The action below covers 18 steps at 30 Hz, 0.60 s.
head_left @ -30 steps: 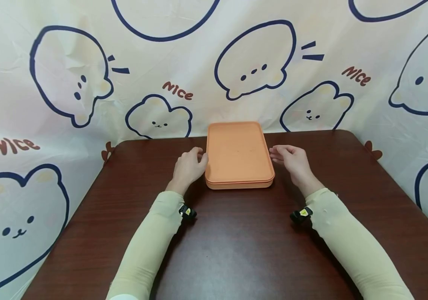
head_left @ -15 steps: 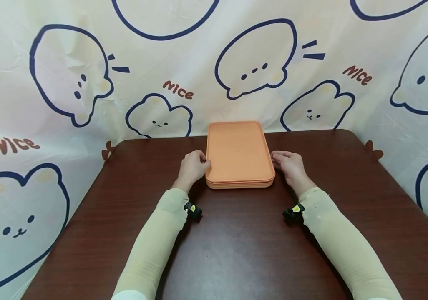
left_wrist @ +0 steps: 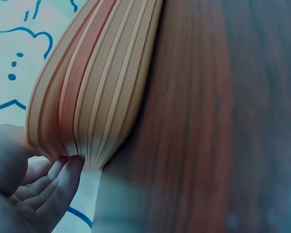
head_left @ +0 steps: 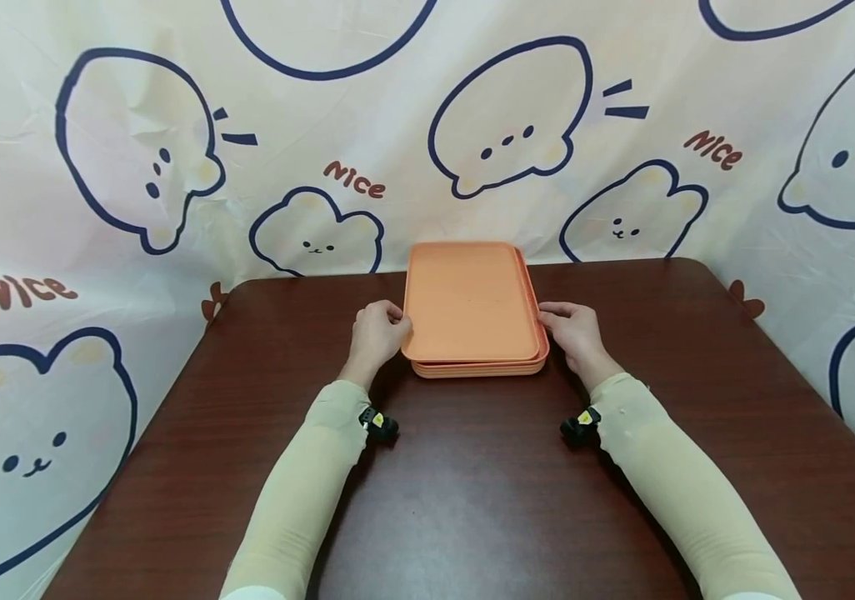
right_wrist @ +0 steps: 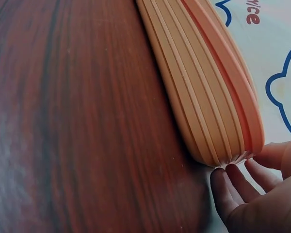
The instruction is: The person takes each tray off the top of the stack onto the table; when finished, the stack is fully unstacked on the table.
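A stack of shallow rectangular orange trays lies at the far middle of the table. Its top tray sits shifted left of those below, and the left wrist view shows a gap under its rim. At the left edge my left hand pinches this top tray, thumb on the rim and fingers beneath. My right hand is at the stack's right side, its fingertips touching the edges. In the right wrist view its thumb meets the rim of a pinker tray, second from the top.
The dark brown wooden table stretches in front of the stack. A cream cloth printed with cartoon bears hangs behind and at both sides. Small black cameras are strapped to both wrists.
The top tray has slid a little left off the stack, baring the right rim of the tray beneath. My left hand has taken hold of its edge. The right hand has moved slightly inward.
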### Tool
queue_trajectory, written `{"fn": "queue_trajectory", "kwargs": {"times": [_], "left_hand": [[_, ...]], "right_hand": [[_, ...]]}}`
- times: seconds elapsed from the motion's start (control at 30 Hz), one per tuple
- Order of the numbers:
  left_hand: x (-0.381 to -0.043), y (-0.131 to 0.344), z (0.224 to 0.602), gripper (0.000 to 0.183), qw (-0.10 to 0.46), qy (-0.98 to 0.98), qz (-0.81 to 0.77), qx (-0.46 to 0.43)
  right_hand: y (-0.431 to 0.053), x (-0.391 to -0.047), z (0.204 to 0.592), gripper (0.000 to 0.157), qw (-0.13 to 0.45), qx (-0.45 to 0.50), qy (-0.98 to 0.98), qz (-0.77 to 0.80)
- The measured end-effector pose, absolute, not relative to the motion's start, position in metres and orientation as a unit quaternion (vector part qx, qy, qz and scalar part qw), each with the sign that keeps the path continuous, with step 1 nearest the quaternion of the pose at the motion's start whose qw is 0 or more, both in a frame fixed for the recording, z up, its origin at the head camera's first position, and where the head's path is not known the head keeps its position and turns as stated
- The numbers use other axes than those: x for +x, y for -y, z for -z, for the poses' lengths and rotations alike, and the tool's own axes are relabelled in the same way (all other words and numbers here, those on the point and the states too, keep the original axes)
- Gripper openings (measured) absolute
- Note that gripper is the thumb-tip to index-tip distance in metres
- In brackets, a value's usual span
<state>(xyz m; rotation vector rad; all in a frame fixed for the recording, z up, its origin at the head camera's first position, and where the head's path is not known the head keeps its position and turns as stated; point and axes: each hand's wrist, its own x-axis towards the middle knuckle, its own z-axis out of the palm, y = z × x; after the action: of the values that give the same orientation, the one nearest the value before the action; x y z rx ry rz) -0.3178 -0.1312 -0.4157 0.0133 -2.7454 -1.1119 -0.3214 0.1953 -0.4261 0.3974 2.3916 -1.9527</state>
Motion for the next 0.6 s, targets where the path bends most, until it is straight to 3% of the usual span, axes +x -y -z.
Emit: {"fn": "queue_trajectory", "kwargs": {"times": [0.37, 0.6], "left_hand": [[-0.313, 0.144, 0.424, 0.041, 0.035, 0.821, 0.566, 0.058], [-0.309, 0.144, 0.424, 0.042, 0.045, 0.786, 0.613, 0.071]], "right_hand": [[-0.193, -0.32, 0.425, 0.039, 0.017, 0.109, -0.785, 0.609], [-0.193, -0.32, 0.427, 0.039, 0.016, 0.099, -0.789, 0.606]]}}
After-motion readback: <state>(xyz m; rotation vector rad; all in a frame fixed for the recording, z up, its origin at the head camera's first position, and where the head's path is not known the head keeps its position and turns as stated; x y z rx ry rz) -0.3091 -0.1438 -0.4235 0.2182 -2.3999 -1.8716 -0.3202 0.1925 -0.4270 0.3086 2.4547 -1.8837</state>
